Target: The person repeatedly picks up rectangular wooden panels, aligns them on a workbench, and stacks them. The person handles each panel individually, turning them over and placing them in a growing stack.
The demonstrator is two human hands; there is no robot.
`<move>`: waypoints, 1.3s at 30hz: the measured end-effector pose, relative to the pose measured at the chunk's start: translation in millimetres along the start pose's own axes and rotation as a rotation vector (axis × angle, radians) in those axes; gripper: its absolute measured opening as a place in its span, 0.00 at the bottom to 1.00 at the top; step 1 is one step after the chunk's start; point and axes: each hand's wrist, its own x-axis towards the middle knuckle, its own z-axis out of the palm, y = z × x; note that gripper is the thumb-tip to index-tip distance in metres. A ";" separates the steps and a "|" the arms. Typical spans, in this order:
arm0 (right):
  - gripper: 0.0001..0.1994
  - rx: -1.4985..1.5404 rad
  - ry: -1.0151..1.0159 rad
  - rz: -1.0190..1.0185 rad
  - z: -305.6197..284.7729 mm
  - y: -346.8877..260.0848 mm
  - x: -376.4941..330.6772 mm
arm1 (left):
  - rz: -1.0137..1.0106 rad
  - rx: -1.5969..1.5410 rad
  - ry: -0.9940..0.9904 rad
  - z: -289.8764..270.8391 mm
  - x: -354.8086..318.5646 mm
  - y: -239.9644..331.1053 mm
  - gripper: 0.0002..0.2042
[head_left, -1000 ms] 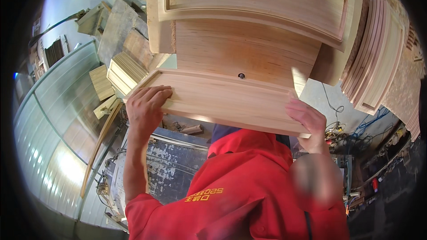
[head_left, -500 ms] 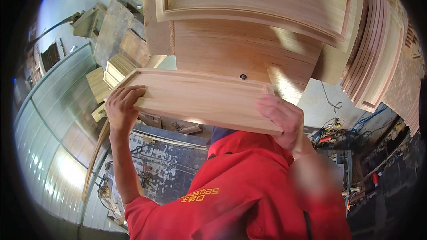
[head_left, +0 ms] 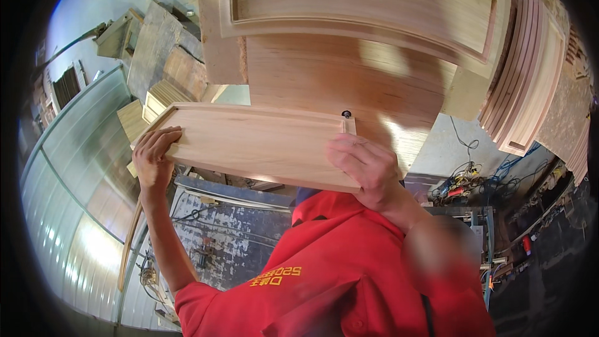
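My left hand [head_left: 154,153] is closed over the left end of a pale wooden framed panel [head_left: 256,143], with the fingers on its top face and near the rim. At the other end my right hand [head_left: 368,165] grips the same panel, fingers bent over its right edge. The panel lies level across the near side of a brown wooden work board [head_left: 299,68]. A small dark round bit [head_left: 347,114] stands up from the board, right at the panel's far right corner; whether they touch is hard to tell.
A larger framed wooden panel [head_left: 362,0] lies across the far part of the board. To the right stands a stack of framed panels [head_left: 524,81]; at the left is a smaller stack of wood pieces [head_left: 165,100]. Cables [head_left: 458,181] lie on the floor at right.
Both hands have shifted left, carrying the panel with them. The bit, earlier along the panel's far long edge, is now by its far right corner.
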 end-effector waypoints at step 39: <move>0.16 0.497 0.120 -0.139 50.6 2.6 7.7 | 0.338 -0.926 -0.147 -2.6 -2.8 100.4 0.20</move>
